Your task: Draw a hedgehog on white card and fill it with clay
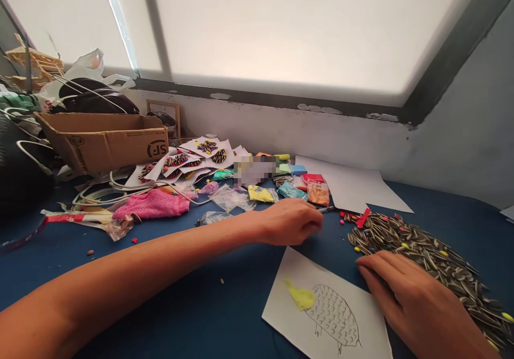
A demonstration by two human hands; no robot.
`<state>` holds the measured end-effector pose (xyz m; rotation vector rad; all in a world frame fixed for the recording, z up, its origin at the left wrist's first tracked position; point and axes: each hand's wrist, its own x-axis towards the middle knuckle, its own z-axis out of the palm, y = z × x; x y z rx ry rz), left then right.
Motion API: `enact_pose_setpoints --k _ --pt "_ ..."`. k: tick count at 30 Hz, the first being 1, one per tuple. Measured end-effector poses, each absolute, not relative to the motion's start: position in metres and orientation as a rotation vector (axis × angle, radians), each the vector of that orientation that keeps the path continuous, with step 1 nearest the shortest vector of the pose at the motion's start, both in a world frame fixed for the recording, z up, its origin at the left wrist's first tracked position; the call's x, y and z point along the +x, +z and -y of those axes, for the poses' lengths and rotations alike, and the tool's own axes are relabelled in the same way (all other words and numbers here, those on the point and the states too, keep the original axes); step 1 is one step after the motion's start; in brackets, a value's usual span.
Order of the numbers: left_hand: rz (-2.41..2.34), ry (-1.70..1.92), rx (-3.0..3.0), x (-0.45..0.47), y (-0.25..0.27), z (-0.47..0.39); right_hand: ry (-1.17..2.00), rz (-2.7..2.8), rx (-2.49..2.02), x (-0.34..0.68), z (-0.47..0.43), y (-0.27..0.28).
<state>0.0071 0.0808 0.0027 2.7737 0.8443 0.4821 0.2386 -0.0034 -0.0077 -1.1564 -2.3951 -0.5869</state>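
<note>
A white sheet (277,305) lies on the blue table in front of me. It bears a pen drawing of a scaly, round-bodied animal (336,313) with a yellow clay head (301,297). My left hand (295,221) is above the sheet's far edge, its fingers curled in; what they hold, if anything, is hidden. Just beyond it shows the end of a dark pen (324,209). My right hand (417,300) rests at the sheet's right edge, fingers stretched out. Striped sunflower seeds (425,246) are heaped beside it, with small coloured clay bits among them.
Several bagged clay pieces, including an orange one (318,193), lie at mid-table. Blank white paper (357,182) sits behind. Further left are seed-decorated papers (204,161), a pink cloth (155,205), a white cable (116,180) and a cardboard box (108,145).
</note>
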Motion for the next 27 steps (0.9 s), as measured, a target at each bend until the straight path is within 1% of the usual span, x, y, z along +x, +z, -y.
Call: enact_pose_setpoints --k 3,7,13,17,23,27 --pt "-0.797 0.339 2.624 0.004 0.008 -0.068 -0.544 2.398 -1.278 0.240 0.008 -0.005" --pt "-0.775 0.203 2.592 0.001 0.011 -0.062 -0.397 2.416 -1.491 0.242 0.013 -0.007" --pt "-0.748 0.168 2.536 -0.001 0.004 -0.066 -0.323 2.456 -1.324 0.235 0.016 -0.011" --pt "-0.750 0.173 2.510 -0.002 0.003 -0.067 -0.281 2.463 -1.328 0.233 0.016 -0.011" --pt "-0.739 0.179 2.484 -0.004 0.004 -0.067 -0.372 2.474 -1.258 0.231 0.017 -0.010" --pt "-0.831 0.323 2.504 0.001 -0.005 -0.061 -0.435 2.467 -1.175 0.231 0.016 -0.014"
